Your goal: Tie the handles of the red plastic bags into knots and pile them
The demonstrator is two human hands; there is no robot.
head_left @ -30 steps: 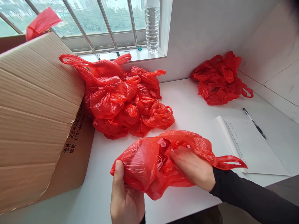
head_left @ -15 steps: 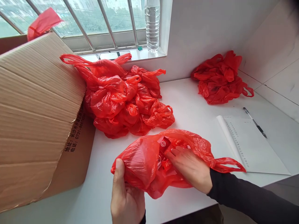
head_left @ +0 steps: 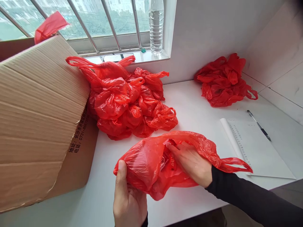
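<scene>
A red plastic bag [head_left: 144,157] lies mouth-up on the white table in front of me. My left hand [head_left: 129,197] grips its left end, thumb on top and fingers underneath. Through the opening, my right hand [head_left: 189,160] reaches inside, its fingers curled at a small red packet [head_left: 168,143]; some fingertips are hidden. Lower in the bag, another red packet [head_left: 164,160] with a round emblem is partly visible. One looped handle [head_left: 236,164] of the bag trails to the right, past my wrist.
A large cardboard box [head_left: 40,119] stands at the left. Several filled red bags [head_left: 132,104] are heaped beside it, and crumpled red bags [head_left: 222,80] lie at the back right. A notebook [head_left: 258,148] and pen [head_left: 259,125] rest at the right; a water bottle [head_left: 156,28] stands on the windowsill.
My right hand has moved slightly left and up inside the bag, its fingers now covering more of the upper packet. The left hand keeps its hold. The view has shifted slightly.
</scene>
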